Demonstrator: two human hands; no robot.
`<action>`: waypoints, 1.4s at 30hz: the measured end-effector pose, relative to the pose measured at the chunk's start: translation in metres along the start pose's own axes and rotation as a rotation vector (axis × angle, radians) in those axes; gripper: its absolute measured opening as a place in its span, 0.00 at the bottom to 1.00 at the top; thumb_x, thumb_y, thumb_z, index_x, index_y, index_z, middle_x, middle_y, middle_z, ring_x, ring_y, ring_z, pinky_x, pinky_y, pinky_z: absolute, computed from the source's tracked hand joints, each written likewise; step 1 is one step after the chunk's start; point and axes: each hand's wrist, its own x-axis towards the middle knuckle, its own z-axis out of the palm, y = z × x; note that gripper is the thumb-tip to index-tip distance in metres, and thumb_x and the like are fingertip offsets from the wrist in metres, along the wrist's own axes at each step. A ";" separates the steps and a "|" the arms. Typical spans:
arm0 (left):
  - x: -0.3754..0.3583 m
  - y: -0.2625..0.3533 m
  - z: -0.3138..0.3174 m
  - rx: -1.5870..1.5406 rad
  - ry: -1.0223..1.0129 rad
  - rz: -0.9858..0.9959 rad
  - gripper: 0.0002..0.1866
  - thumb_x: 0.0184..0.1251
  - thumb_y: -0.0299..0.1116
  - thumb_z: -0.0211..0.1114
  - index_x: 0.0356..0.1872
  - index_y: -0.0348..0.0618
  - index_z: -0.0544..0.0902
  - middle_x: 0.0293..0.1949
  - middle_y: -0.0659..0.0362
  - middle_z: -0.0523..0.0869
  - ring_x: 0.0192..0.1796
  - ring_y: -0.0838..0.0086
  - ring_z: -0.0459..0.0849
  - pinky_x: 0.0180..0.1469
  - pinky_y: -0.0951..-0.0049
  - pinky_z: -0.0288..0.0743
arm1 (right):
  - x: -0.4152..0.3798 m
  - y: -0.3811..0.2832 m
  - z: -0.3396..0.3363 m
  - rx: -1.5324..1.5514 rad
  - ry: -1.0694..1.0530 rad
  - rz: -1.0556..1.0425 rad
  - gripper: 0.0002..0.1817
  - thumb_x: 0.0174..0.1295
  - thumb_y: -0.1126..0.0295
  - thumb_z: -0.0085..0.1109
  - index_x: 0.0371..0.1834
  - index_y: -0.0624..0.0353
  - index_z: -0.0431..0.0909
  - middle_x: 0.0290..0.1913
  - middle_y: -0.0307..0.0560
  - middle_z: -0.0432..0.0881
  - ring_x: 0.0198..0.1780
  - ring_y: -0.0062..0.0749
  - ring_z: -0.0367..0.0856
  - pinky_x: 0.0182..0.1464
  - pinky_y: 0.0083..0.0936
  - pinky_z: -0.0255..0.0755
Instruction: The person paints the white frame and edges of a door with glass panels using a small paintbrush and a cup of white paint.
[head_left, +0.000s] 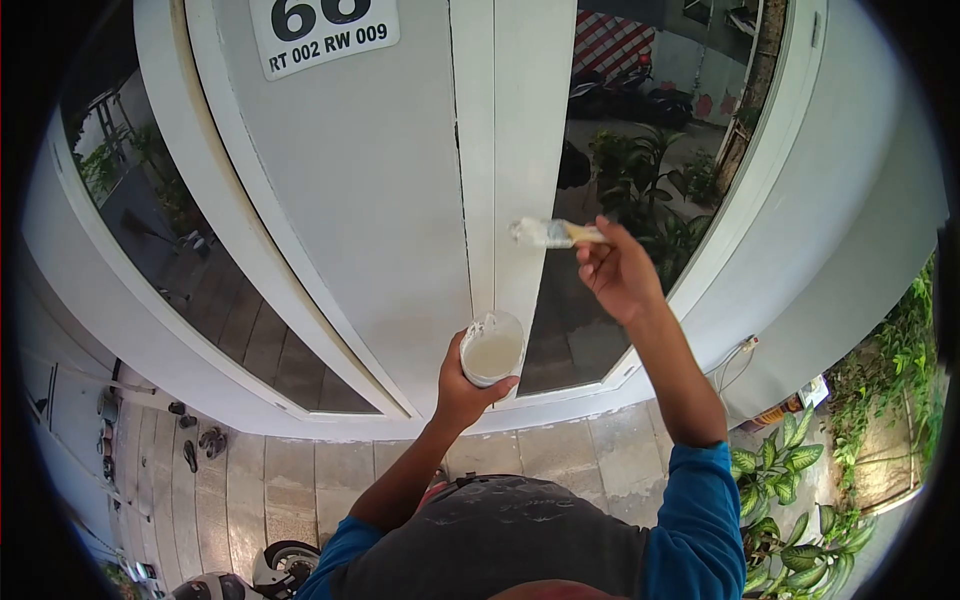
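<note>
My right hand point(618, 268) grips the wooden handle of a paintbrush point(552, 233). Its bristles, loaded with white paint, point left and overlap the white window frame point(520, 130) in this view. Lower down, my left hand point(468, 388) is wrapped round a plastic cup point(493, 350) of white paint, tilted so its open top faces me. White smears mark the cup's inner wall. The cup is close in front of the lower part of the frame and the grey wall panel point(370, 200).
Dark glass panes point(590, 330) flank the panel, reflecting plants and a motorbike. A number plaque point(325, 35) is fixed high up. Leafy plants point(790, 470) grow at the right, near a cable point(735, 362). Shoes point(212, 440) lie on the tiled floor point(345, 470) at left.
</note>
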 end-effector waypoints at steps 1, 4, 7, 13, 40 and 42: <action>-0.001 0.002 0.000 0.006 0.001 -0.010 0.46 0.49 0.29 0.86 0.70 0.39 0.70 0.59 0.55 0.83 0.63 0.68 0.83 0.68 0.63 0.75 | 0.006 -0.016 0.009 -0.025 -0.035 -0.055 0.12 0.74 0.62 0.64 0.48 0.60 0.79 0.38 0.48 0.89 0.35 0.26 0.86 0.34 0.22 0.78; -0.005 -0.001 -0.002 -0.009 -0.009 -0.018 0.46 0.48 0.29 0.86 0.70 0.38 0.70 0.59 0.55 0.83 0.63 0.68 0.83 0.68 0.63 0.75 | 0.021 -0.074 0.044 -0.051 -0.123 -0.275 0.11 0.77 0.63 0.61 0.49 0.60 0.79 0.41 0.50 0.89 0.39 0.28 0.88 0.39 0.21 0.83; -0.010 -0.002 -0.005 -0.009 -0.003 -0.027 0.46 0.48 0.29 0.86 0.70 0.38 0.70 0.59 0.54 0.83 0.63 0.67 0.83 0.68 0.62 0.75 | 0.031 -0.139 0.085 -0.191 -0.168 -0.681 0.13 0.75 0.63 0.64 0.52 0.61 0.82 0.43 0.51 0.90 0.43 0.30 0.90 0.41 0.23 0.85; -0.012 -0.006 -0.011 0.048 0.010 -0.034 0.46 0.48 0.29 0.86 0.70 0.38 0.69 0.59 0.53 0.84 0.63 0.66 0.83 0.68 0.61 0.76 | 0.036 -0.228 0.152 -0.709 -0.138 -1.468 0.14 0.72 0.65 0.68 0.51 0.64 0.86 0.41 0.49 0.89 0.42 0.30 0.89 0.44 0.24 0.84; -0.014 -0.041 -0.011 0.068 0.062 -0.026 0.40 0.48 0.33 0.86 0.63 0.39 0.74 0.54 0.53 0.85 0.57 0.65 0.85 0.62 0.62 0.78 | 0.010 -0.252 0.227 -1.795 -0.373 -2.069 0.11 0.68 0.68 0.70 0.45 0.65 0.88 0.40 0.51 0.91 0.33 0.28 0.85 0.36 0.28 0.78; -0.013 -0.033 -0.010 0.062 0.053 -0.040 0.40 0.48 0.33 0.86 0.63 0.40 0.74 0.54 0.53 0.85 0.57 0.65 0.85 0.62 0.62 0.78 | 0.004 -0.214 0.193 -1.900 -0.473 -2.029 0.09 0.66 0.68 0.73 0.44 0.61 0.89 0.40 0.49 0.90 0.36 0.32 0.87 0.39 0.29 0.81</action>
